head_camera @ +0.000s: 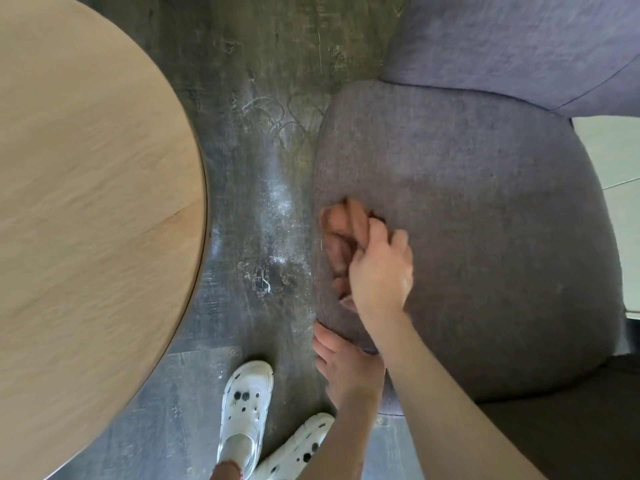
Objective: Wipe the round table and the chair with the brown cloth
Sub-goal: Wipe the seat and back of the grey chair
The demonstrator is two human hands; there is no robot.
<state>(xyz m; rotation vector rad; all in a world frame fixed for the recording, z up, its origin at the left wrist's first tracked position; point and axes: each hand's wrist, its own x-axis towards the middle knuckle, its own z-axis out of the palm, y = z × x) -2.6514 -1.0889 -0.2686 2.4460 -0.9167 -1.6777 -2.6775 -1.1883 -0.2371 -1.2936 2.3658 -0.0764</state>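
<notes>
The grey fabric chair fills the right half of the head view, seat toward me and backrest at the top. My right hand presses the bunched brown cloth onto the seat's left edge. Lower down, my left hand holds the front left edge of the chair seat, fingers curled on the fabric, partly crossed by my right forearm. The round light wooden table takes up the left side, apart from the chair.
Dark scuffed floor runs as a narrow strip between table and chair. My feet in white clogs stand on it near the bottom. A pale surface shows at the right edge behind the chair.
</notes>
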